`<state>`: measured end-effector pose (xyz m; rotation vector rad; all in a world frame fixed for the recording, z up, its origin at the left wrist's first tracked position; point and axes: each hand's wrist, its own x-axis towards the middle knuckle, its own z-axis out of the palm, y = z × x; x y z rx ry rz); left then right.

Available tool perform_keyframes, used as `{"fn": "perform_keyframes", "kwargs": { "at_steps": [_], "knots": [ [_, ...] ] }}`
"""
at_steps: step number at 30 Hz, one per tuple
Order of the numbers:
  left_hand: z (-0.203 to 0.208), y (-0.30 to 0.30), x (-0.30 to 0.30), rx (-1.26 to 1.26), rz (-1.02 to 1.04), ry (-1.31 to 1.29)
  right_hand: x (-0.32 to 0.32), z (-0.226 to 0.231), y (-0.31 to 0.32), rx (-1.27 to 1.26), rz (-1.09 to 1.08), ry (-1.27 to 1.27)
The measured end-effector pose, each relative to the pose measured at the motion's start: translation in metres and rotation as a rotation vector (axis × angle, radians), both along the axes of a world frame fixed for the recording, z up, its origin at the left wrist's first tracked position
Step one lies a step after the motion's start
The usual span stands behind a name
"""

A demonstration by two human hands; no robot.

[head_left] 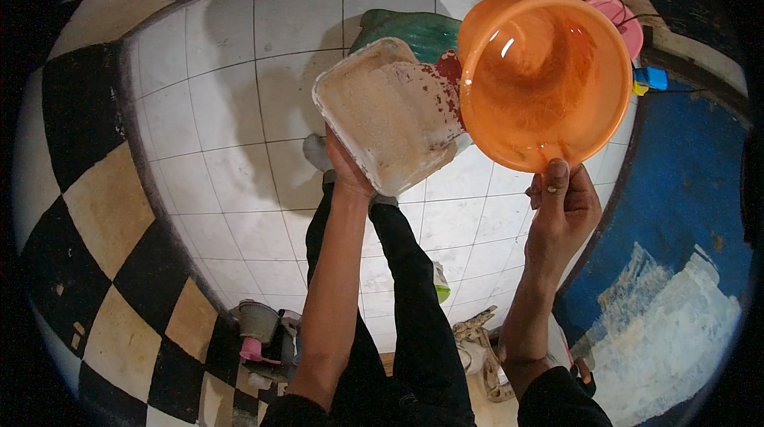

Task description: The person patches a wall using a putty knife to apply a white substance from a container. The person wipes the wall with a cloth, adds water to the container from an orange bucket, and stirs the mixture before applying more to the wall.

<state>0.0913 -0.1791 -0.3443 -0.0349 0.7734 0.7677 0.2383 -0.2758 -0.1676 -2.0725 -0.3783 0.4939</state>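
My left hand (348,166) is closed on the lower left edge of a shallow squarish pan (390,120). The pan is worn and dirty beige inside, with a pale rim and flaking dark red patches at its right end. My right hand (567,208) grips the near rim of an orange plastic bucket (549,85), thumb over the edge. The bucket tilts so that its mouth faces me; its inside is glossy, and whether any water lies in it I cannot tell. Pan and bucket are side by side, the bucket overlapping the pan's red end.
Beyond the pan, a green plastic-looking thing (414,33) lies on the white tiled floor (223,109). A pink container (622,23) stands behind the bucket. Blue wall (676,164) rises at right, checkered wall (103,204) at left. A grey bucket (259,319) and sandals (487,355) are nearby.
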Motion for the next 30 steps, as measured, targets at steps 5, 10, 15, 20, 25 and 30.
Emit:
{"fn": "perform_keyframes", "kwargs": {
  "at_steps": [5, 10, 15, 20, 25, 30],
  "knots": [
    [-0.001, 0.0, -0.002, 0.002, -0.017, -0.017, 0.0, 0.002, 0.003, -0.019, 0.021, -0.034],
    [0.002, 0.0, 0.001, 0.018, -0.049, 0.05, -0.001, 0.0, 0.004, -0.009, 0.017, -0.061],
    [-0.002, -0.001, -0.001, -0.016, -0.022, -0.053, -0.001, 0.0, 0.003, -0.017, 0.031, -0.079],
    [-0.003, -0.001, -0.002, -0.02, -0.04, -0.013, -0.003, 0.001, 0.005, -0.022, 0.033, -0.104],
    [-0.001, -0.001, -0.001, -0.033, -0.064, 0.055, -0.004, 0.0, 0.004, 0.016, 0.038, -0.1],
    [0.006, -0.003, -0.003, -0.057, -0.107, 0.115, -0.006, 0.0, 0.003, 0.009, 0.028, -0.084]
  ]
}}
